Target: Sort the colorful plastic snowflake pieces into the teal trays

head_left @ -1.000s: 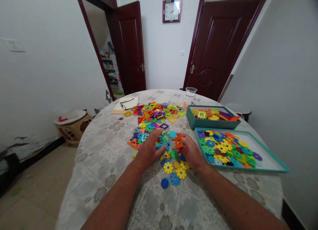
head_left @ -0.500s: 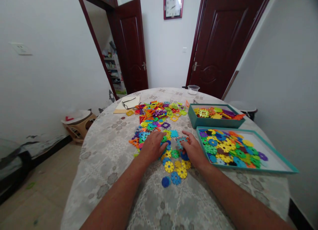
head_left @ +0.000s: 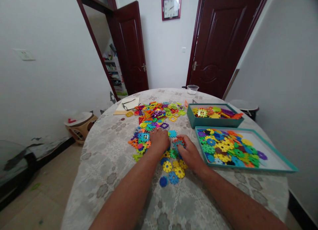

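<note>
My right hand (head_left: pixel 190 152) has its thumb and fingers closed on a small stack of square, notched plastic building pieces (head_left: pixel 178 143), blue-grey and orange. Over the middle of the loose pile, my left hand (head_left: pixel 160 140) is curled with its knuckles up; its fingertips are hidden, and what they hold cannot be made out. Left of it lies a light blue square window piece (head_left: pixel 145 136) among mixed pieces. A cyan square piece (head_left: pixel 172 133) rests between the two hands. Nearer to me are yellow flower-shaped discs (head_left: pixel 179 172) and a blue flower-shaped disc (head_left: pixel 173 178).
At right stands a teal box (head_left: pixel 215 120) of square pieces, and before it a shallow teal lid (head_left: pixel 275 157) holding flower discs. A multicoloured heap (head_left: pixel 159 112) spreads farther back. Glasses (head_left: pixel 128 105) lie on paper at the back left; a clear bowl (head_left: pixel 192 89) stands at the far edge.
My left hand has shifted slightly right and turned over, its fingers curling downward out of sight. The right hand has moved a little left, still holding the square pieces.
</note>
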Motion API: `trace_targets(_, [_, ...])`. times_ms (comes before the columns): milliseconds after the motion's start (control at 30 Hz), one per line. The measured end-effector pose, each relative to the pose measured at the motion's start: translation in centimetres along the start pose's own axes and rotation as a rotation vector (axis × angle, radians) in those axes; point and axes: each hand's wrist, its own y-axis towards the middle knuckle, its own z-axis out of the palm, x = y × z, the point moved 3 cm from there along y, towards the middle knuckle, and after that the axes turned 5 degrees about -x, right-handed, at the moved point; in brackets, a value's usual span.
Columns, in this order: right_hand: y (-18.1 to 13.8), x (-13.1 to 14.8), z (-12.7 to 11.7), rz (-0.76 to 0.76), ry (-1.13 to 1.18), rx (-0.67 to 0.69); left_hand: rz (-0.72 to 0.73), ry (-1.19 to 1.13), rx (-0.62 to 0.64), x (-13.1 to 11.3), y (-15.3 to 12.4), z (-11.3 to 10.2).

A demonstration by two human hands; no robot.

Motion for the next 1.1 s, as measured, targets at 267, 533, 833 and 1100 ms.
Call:
trace_targets(267, [-0.3, -0.2, 0.0, -0.002, -0.004, 0.029, -0.039, -0.018, -0.081, -0.6, -0.2, 0.0])
trace_targets(533, [-0.2, -0.3, -0.5, 0.177, 0.205, -0.052, 0.148, -0.496, -0.418, 0.5, -2.8, -3.2])
trace_targets(833, [-1.0, 0.7, 1.0, 0.398, 0.794, 0.243, 0.379, -0.68, -0.194, -0.6, -8.3, -4.7])
trace_targets(1100, [-1.3, 0.6, 1.3, 0.368, 0.514, 0.239, 0.36, -0.602, -0.089, 2.2, -8.3, -5.1])
